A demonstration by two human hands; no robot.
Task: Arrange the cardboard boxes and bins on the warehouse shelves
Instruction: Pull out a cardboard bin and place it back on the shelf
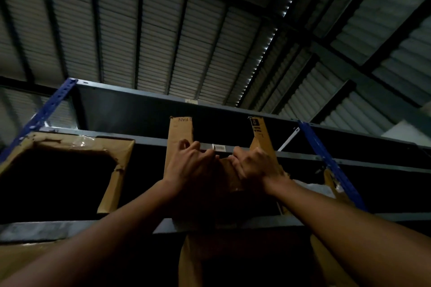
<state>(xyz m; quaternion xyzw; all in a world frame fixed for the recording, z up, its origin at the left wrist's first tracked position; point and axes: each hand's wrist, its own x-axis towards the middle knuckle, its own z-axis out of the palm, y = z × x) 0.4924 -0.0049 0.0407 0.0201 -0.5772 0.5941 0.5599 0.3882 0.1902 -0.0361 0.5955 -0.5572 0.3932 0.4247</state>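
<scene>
- Both arms are reaching up high here, and the open cardboard box (229, 170) is sitting on the upper shelf, right at the front edge above the shelf beam (70, 226), between the two hands.
- The left hand (189, 163) is curling its fingers at the foot of the left flap (180, 137). It is looking like a grip on the box's near rim, though the light is dim and the contact itself is hard to read.
- The right hand (254, 165) is doing the same on the other side, fingers hooked over the rim just below the right flap (261, 133), which is standing up and leaning outward.
- My read: the box is being seated or squared on this shelf, so both hands should be pushing evenly. One side leading is going to skew it towards the blue upright (326, 158) on the right.
- The flaps are poking up near the shelf above, so I'd be watching them for snagging as the box is sliding.
- Gripping a thin cardboard rim overhead is risky. The torn box (70, 147) to the left is showing how this card rips, so pressing palms low on the wall is looking wiser than tugging the edge.
- The weight is unknown, so going slowly is the safe call.
</scene>
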